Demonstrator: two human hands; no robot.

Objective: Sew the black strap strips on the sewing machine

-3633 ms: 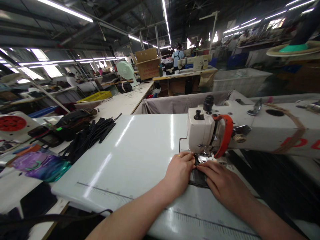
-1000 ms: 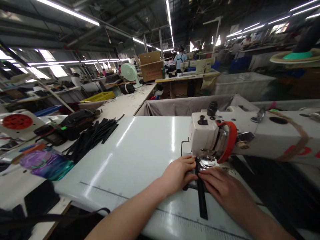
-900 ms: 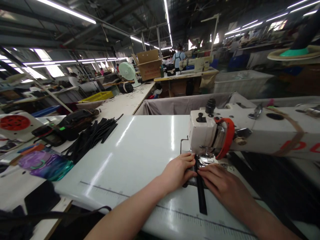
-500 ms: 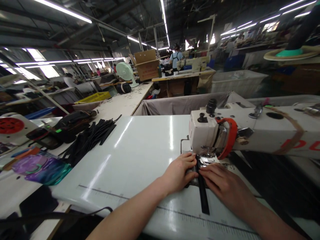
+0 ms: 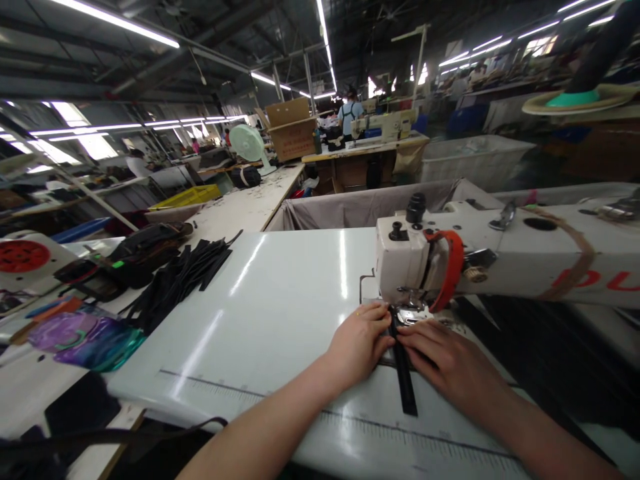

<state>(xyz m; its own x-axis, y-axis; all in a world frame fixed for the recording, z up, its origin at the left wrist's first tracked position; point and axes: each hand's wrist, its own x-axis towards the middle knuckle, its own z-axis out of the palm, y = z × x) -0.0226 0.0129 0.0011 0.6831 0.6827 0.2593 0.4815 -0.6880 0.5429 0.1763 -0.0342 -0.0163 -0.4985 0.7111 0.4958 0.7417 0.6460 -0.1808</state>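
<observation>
A narrow black strip (image 5: 405, 381) lies on the pale sewing table (image 5: 280, 287), its far end at the needle area of the white sewing machine (image 5: 510, 257). My left hand (image 5: 361, 340) is closed at the strip's left edge, fingertips by the presser foot. From the right, my right hand (image 5: 440, 350) pinches the same strip with its fingers together, just in front of the metal plate (image 5: 413, 316). The strip's near end hangs free of both hands, flat near the printed ruler. Fingertips partly hide the strip's far part.
A pile of black strips (image 5: 183, 277) lies at the table's left, near a purple and teal pouch (image 5: 85, 339). Dark fabric (image 5: 560, 360) spreads right of my right hand. Farther back are a fan (image 5: 249, 143), a cardboard box (image 5: 291, 130) and a person (image 5: 350, 115).
The black strip has slid slightly away from me, toward the machine, its near end now a little higher. Both hands stay on it. The view has shifted slightly.
</observation>
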